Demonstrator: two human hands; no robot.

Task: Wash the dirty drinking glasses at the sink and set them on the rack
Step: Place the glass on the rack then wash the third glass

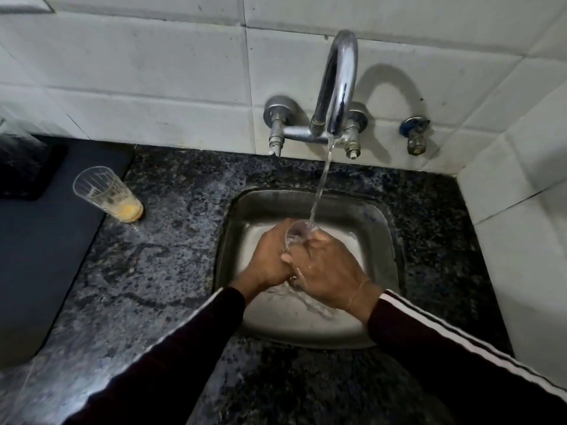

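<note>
Over the steel sink [377, 222] I hold a clear drinking glass [297, 234] with its mouth up under the running stream from the chrome tap [339, 87]. My left hand [270, 256] grips the glass from the left. My right hand [331, 268] wraps it from the right, and water runs over its fingers. Most of the glass is hidden between the hands. A second glass [107, 193], dirty with yellow dregs at its bottom, stands on the counter to the left of the sink.
Dark speckled granite counter [159, 271] surrounds the sink. A dark mat [40, 256] lies at the left, with a dark object [21, 161] at its far corner. White tiled walls stand behind and to the right. A small valve [414, 133] sticks out of the back wall.
</note>
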